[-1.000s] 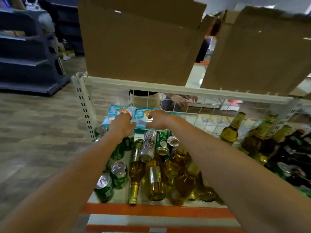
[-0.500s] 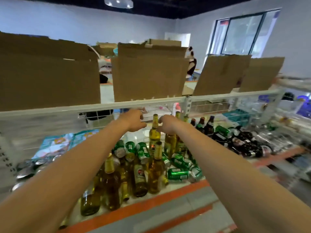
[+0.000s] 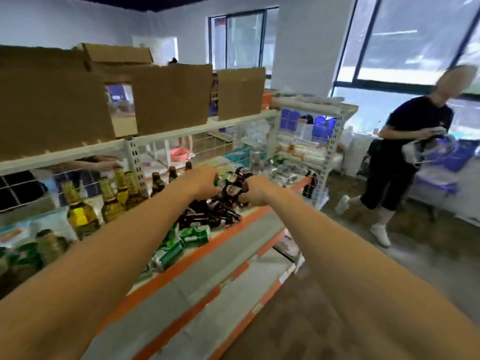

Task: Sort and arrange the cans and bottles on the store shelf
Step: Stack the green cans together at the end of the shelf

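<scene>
**Orange-edged shelf [image 3: 207, 248], drinks stock: sorting part done**

Nearest, along the front edge, green cans [image 3: 193, 236] are lying on their sides in a loose heap, not lined up. Just behind them, dark bottles [image 3: 207, 216] are lying tumbled in a pile, necks pointing several ways. Both arms are reaching over the cans to the far top of that pile. The left hand [image 3: 204, 183] and right hand [image 3: 257, 190] are hovering close together, fingers curled, with one dark container [image 3: 231, 189] showing between them. Blur is hiding whether either hand is gripping anything or only touching the heap, so the grip of each cannot be told.

To the left, amber bottles [image 3: 114, 196] are standing upright in a group towards the back, the one lot looking arranged.

Judgement: the sort is sitting at an early-to-middle stage. Amber stock is looking placed, while cans and dark bottles are waiting to be stood up and grouped.

Above, cardboard boxes [image 3: 168, 100] are sitting on the upper shelf [image 3: 181, 131]. Far right, another person [image 3: 405, 152] in black is standing, handling something pale.
</scene>
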`<state>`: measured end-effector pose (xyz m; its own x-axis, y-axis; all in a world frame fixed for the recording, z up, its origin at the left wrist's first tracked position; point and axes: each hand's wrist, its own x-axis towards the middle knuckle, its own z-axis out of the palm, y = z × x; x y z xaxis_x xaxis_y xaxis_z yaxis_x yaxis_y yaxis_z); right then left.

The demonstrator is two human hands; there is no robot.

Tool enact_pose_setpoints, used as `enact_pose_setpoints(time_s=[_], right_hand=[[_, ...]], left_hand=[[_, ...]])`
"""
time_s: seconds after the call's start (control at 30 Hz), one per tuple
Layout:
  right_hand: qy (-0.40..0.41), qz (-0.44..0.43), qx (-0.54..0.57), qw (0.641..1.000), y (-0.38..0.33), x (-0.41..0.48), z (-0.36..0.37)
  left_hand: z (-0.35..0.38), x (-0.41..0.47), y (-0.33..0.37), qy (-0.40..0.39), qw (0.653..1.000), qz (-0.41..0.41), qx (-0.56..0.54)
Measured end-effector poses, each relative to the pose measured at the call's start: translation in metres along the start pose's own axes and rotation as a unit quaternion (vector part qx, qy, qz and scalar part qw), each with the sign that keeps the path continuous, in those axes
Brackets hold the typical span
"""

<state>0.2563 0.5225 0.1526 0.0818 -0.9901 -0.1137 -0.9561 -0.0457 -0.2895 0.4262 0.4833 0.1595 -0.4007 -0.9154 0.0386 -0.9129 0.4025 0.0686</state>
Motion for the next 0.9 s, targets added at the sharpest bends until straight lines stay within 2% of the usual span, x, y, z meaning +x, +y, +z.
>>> enact_pose_setpoints(time_s=[0.2,0.43,0.67,0.9], right_hand=[[0.021,0.076,0.027,0.997,0.108,-0.007,-0.020],[0.019,0.128,0.043,0.991,0.198,0.031,-0.022],[0.009,0.149,0.020,0.989,0.270,0.137,-0.041],[-0.007,0.139,-0.021,0.990,0.310,0.255,-0.072]], left_hand=[[0.018,0.067,0.089,-0.006,0.997,0.077,0.001],[0.051,0.154,0.149,-0.025,0.992,0.119,-0.023],[0.077,0.287,0.168,-0.049,0.990,0.117,-0.063],[0.083,0.422,0.150,-0.065,0.991,0.077,-0.090]])
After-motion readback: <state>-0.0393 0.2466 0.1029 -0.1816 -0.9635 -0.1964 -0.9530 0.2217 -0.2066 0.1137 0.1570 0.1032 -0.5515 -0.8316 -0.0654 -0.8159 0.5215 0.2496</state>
